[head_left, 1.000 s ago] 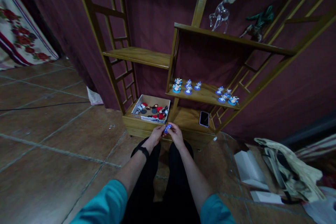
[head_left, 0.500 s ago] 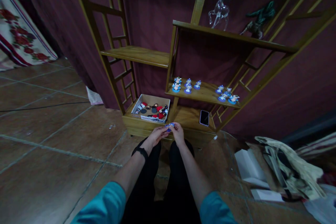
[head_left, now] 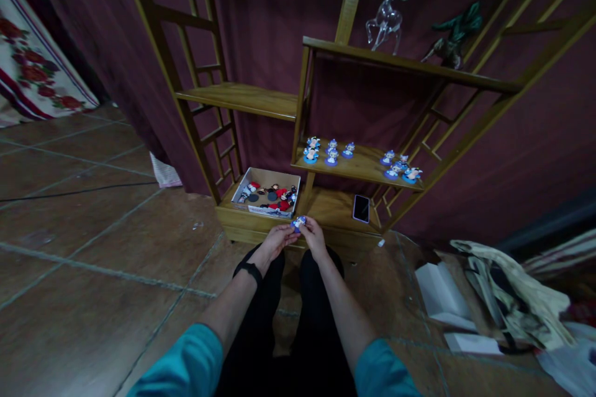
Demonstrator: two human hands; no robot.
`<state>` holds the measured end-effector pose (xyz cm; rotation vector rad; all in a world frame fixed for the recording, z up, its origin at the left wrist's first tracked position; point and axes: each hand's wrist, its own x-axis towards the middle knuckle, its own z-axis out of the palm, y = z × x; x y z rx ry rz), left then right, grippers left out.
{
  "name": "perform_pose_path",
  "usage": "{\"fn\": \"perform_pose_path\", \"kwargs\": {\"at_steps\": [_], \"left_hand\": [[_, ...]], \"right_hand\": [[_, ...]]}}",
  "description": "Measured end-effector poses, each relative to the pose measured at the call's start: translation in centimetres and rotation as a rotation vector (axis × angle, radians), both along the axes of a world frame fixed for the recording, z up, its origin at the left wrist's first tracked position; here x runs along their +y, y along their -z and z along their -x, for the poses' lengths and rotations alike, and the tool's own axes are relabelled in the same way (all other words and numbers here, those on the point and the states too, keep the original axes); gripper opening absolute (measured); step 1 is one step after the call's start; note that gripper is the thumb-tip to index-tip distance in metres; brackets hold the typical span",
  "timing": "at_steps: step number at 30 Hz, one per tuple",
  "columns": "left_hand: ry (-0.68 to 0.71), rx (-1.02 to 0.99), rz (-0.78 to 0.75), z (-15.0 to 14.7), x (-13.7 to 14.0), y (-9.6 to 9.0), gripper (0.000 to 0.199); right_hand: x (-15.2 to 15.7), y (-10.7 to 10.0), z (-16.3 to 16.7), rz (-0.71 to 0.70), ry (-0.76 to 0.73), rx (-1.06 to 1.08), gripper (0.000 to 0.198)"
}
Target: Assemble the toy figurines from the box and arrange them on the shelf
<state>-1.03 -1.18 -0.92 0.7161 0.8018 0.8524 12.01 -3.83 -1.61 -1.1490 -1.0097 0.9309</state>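
Observation:
Between my two hands is a small purple-and-white figurine [head_left: 298, 222], held just in front of the shelf's lower edge. My left hand [head_left: 278, 239] has its fingers closed on the figurine's left side and base. From the right, my right hand [head_left: 313, 236] pinches it too. Just beyond my hands, on the lower shelf, sits an open cardboard box [head_left: 242, 205] with several red, black and white figurines inside. Similar purple and blue figurines stand upright in two groups on the middle shelf [head_left: 361, 165], a left group [head_left: 331, 157] and a right group [head_left: 393, 170].
A phone [head_left: 361, 208] lies on the lower shelf at right. A clear glass deer [head_left: 385, 22] and a dark green statuette [head_left: 454, 37] stand on the upper shelf. White boxes [head_left: 442, 298] and a pale cloth bag [head_left: 526, 298] lie on the floor at right.
The figurine has been turned between my fingers, so more of its white front shows. Both hands keep hold of it. The view has shifted very slightly.

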Motion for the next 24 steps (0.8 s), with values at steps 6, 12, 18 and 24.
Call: {"fn": "perform_pose_path", "kwargs": {"at_steps": [6, 12, 18, 24], "left_hand": [[0.013, -0.038, 0.049, 0.11, -0.25, -0.65, 0.008], [-0.003, -0.064, 0.047, 0.13, -0.44, -0.82, 0.013], [-0.008, -0.086, 0.041, 0.18, -0.45, -0.78, 0.016], [-0.004, -0.069, -0.004, 0.2, -0.49, -0.69, 0.023]], "right_hand": [[-0.1, -0.01, 0.15, -0.01, -0.09, 0.053, 0.036], [-0.3, -0.1, 0.38, -0.006, -0.164, 0.067, 0.037], [0.03, 0.32, 0.39, -0.009, -0.099, 0.128, 0.037], [-0.08, 0.13, 0.35, 0.03, -0.08, 0.159, 0.035]]}}
